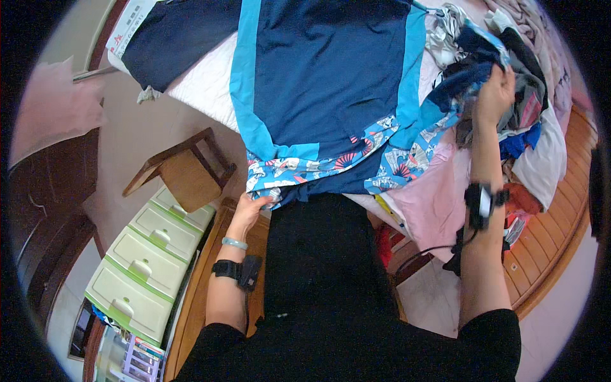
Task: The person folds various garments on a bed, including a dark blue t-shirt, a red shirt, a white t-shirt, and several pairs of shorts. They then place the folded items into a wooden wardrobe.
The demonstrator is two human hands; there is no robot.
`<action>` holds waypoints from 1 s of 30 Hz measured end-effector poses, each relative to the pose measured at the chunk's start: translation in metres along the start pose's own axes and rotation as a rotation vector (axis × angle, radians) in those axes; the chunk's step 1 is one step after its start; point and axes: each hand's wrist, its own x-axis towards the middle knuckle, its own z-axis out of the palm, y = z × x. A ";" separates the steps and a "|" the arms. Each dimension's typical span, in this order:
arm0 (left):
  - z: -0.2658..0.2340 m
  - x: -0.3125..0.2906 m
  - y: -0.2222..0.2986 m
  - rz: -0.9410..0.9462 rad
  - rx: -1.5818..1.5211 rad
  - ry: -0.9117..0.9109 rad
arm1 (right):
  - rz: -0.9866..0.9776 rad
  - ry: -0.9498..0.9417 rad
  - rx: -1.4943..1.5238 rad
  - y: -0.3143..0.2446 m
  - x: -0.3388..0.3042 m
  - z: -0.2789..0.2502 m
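A navy garment (331, 70) with bright blue side bands and a fan-patterned edge lies spread over the bed in front of me. My left hand (251, 209) is closed on the near left corner of its patterned edge. To the right, my right hand (498, 94) pinches a navy and blue patterned piece of cloth (474, 79). It seems to run on from the garment's lower right side, but I cannot tell for sure. Part of the near edge is folded over, showing navy fabric below the pattern.
A heap of mixed clothes (531, 83) lies at the right, beside a slatted wooden bed end (554, 235). Pink cloth (433, 194) hangs near my right forearm. At the left stand a wooden chair (191, 175) and a cream and green drawer unit (143, 261). Dark trousers (181, 48) lie far left.
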 end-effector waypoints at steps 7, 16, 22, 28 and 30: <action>0.011 -0.022 0.015 -0.076 0.010 0.109 | -0.249 -1.258 0.108 -0.116 -0.183 0.033; 0.015 -0.035 0.027 0.147 -0.215 0.147 | -0.406 -1.377 -0.584 -0.035 -0.203 -0.062; 0.005 -0.037 0.036 0.192 -0.098 0.185 | -0.355 -1.240 -0.437 -0.003 -0.211 -0.073; -0.005 -0.031 0.036 0.236 -0.013 0.251 | -0.299 -1.296 -0.595 0.003 -0.200 -0.083; -0.007 -0.034 0.041 0.221 -0.059 0.272 | -0.309 -1.237 -0.607 -0.004 -0.195 -0.089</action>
